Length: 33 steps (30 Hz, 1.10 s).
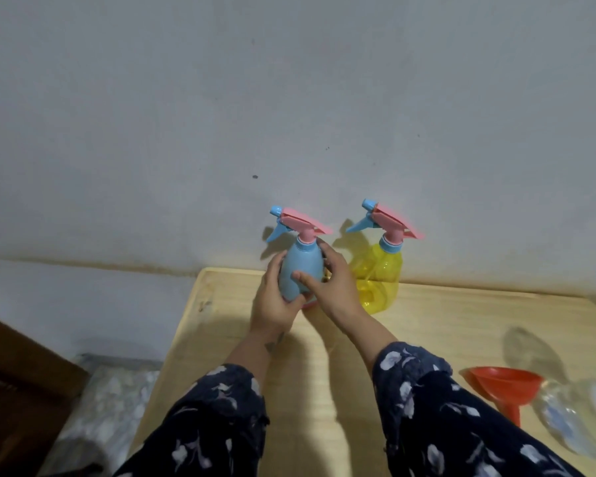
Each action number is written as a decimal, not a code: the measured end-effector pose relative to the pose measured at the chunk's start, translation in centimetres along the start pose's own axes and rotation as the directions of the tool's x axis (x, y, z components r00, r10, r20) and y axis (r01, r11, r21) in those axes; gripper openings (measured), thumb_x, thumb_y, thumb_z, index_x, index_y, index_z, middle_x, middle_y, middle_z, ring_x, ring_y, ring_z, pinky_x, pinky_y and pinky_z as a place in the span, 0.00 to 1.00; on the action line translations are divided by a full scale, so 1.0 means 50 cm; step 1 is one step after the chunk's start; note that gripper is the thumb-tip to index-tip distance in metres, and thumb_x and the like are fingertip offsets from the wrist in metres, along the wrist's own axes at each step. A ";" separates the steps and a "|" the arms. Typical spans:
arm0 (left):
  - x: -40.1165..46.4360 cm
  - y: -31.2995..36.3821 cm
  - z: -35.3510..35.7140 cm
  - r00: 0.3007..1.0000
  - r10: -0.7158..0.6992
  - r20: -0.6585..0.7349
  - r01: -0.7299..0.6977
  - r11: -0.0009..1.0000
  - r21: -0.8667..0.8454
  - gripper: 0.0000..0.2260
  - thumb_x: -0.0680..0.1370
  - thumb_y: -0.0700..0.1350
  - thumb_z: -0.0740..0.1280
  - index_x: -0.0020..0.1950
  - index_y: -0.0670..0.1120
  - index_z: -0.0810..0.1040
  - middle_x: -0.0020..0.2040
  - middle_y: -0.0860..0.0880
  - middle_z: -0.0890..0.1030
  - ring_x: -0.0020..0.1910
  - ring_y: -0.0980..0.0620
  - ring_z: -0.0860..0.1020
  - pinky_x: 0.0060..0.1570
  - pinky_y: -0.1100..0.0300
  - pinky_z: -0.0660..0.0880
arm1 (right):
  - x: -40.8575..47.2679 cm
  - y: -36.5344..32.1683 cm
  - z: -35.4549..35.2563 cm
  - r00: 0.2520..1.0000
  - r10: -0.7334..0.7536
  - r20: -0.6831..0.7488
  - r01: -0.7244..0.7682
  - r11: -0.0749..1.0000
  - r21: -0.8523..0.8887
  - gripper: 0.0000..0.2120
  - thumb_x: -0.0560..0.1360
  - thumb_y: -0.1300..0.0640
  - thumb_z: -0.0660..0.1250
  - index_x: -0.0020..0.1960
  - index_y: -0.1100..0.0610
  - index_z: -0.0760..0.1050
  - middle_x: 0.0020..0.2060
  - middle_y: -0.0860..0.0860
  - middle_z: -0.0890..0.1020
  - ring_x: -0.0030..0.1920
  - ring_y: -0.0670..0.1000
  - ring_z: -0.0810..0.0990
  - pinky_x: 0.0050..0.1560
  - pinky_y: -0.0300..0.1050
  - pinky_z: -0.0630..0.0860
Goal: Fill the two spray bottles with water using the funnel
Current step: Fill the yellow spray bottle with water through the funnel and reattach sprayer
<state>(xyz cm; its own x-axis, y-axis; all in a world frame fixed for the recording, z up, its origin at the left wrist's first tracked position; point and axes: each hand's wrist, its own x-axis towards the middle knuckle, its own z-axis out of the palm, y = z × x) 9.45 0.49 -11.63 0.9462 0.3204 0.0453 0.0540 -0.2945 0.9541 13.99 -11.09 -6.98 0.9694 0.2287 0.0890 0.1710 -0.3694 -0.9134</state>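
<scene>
Gripping blue bottle point(301, 271) with both grips: left hand point(272, 301) and right hand point(334, 287) wrapped on its body, at the worktop's point(461, 325) far edge beside yellow bottle point(379, 280). Likely handling light, smooth, slippery; steadying body, twisting collar. Funnel point(504, 383) lying well apart.

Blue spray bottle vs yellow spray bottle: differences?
The blue spray bottle is opaque; the yellow spray bottle is see-through. The blue one is held by the left hand and right hand; the yellow one stands untouched by the wall. Both still carry pink-and-blue trigger heads, nozzles pointing left.
</scene>
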 end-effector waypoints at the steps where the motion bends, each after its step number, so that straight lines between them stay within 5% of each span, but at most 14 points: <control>1: 0.000 -0.001 0.000 1.000 -0.006 0.005 0.006 1.000 0.016 0.40 0.67 0.43 0.75 0.73 0.63 0.60 0.68 0.56 0.72 0.64 0.51 0.75 0.55 0.44 0.78 | -0.002 -0.001 -0.003 1.000 0.011 0.011 -0.011 1.000 0.015 0.34 0.66 0.49 0.75 0.70 0.48 0.68 0.62 0.51 0.76 0.61 0.48 0.75 0.63 0.51 0.74; 5: -0.018 0.016 -0.005 1.000 -0.023 0.003 0.023 0.991 0.132 0.44 0.68 0.45 0.77 0.77 0.54 0.55 0.71 0.50 0.68 0.68 0.51 0.69 0.62 0.57 0.71 | -0.020 -0.019 -0.026 0.994 0.096 0.052 -0.097 0.995 0.020 0.39 0.70 0.53 0.74 0.75 0.51 0.60 0.66 0.52 0.72 0.66 0.50 0.71 0.62 0.41 0.69; 9: -0.061 0.036 -0.010 0.991 -0.121 -0.056 0.131 0.958 0.253 0.39 0.72 0.41 0.74 0.76 0.48 0.55 0.71 0.46 0.66 0.71 0.48 0.66 0.65 0.54 0.68 | -0.054 -0.030 -0.052 0.988 0.146 0.057 -0.145 0.989 -0.023 0.32 0.74 0.54 0.70 0.74 0.53 0.63 0.66 0.52 0.74 0.67 0.50 0.71 0.60 0.39 0.67; 13: -0.099 0.042 0.009 0.995 -0.071 -0.069 0.093 0.917 0.387 0.25 0.73 0.43 0.73 0.66 0.47 0.66 0.60 0.49 0.71 0.59 0.49 0.73 0.59 0.51 0.74 | -0.091 -0.022 -0.093 0.989 0.140 -0.049 -0.142 0.989 -0.030 0.17 0.74 0.61 0.68 0.62 0.56 0.74 0.49 0.51 0.78 0.52 0.49 0.76 0.50 0.38 0.69; 17: -0.107 0.061 0.056 0.998 -0.017 0.066 -0.008 0.932 0.363 0.16 0.73 0.49 0.72 0.58 0.50 0.71 0.51 0.55 0.72 0.53 0.50 0.76 0.54 0.51 0.75 | -0.101 -0.006 -0.142 0.943 0.126 -0.307 -0.161 0.983 -0.090 0.11 0.72 0.61 0.69 0.50 0.54 0.69 0.40 0.50 0.72 0.41 0.53 0.74 0.39 0.43 0.68; 20: -0.097 0.083 0.099 0.993 0.003 0.119 -0.041 0.947 0.319 0.20 0.73 0.52 0.72 0.62 0.52 0.70 0.57 0.55 0.73 0.58 0.52 0.75 0.57 0.49 0.75 | -0.079 -0.003 -0.174 0.884 0.100 -0.458 -0.175 0.977 -0.125 0.19 0.69 0.55 0.74 0.54 0.55 0.68 0.49 0.50 0.70 0.48 0.52 0.73 0.48 0.45 0.71; 23: -0.077 0.108 0.133 0.989 0.025 0.144 -0.070 0.945 0.318 0.30 0.73 0.53 0.71 0.71 0.54 0.63 0.67 0.54 0.70 0.66 0.52 0.70 0.63 0.48 0.72 | -0.048 -0.019 -0.193 0.909 0.111 -0.402 -0.113 0.993 0.021 0.25 0.68 0.52 0.76 0.59 0.54 0.68 0.55 0.47 0.71 0.55 0.48 0.72 0.56 0.44 0.71; 30: -0.061 0.132 0.166 0.985 0.039 0.169 -0.088 0.951 0.298 0.36 0.72 0.56 0.72 0.73 0.58 0.56 0.71 0.55 0.67 0.68 0.51 0.70 0.63 0.47 0.73 | -0.027 -0.032 -0.194 0.899 0.085 -0.430 -0.014 0.986 0.167 0.15 0.68 0.53 0.76 0.51 0.54 0.75 0.43 0.43 0.80 0.45 0.44 0.78 0.44 0.31 0.73; 33: -0.076 0.140 0.163 0.988 0.045 0.147 -0.086 0.953 0.289 0.40 0.69 0.60 0.73 0.73 0.58 0.53 0.73 0.54 0.65 0.69 0.51 0.68 0.63 0.47 0.72 | -0.038 -0.044 -0.195 0.902 0.108 -0.419 -0.011 0.974 0.227 0.13 0.68 0.51 0.76 0.49 0.55 0.78 0.43 0.46 0.83 0.47 0.45 0.81 0.48 0.38 0.76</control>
<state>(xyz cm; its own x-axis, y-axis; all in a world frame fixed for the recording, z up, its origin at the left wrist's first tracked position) 8.82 -10.16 -7.52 0.9842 0.1712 0.0445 0.0618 -0.5685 0.8204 13.48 -19.48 -1.28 0.9663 -0.2106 0.1483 0.1162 -0.1576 -0.9806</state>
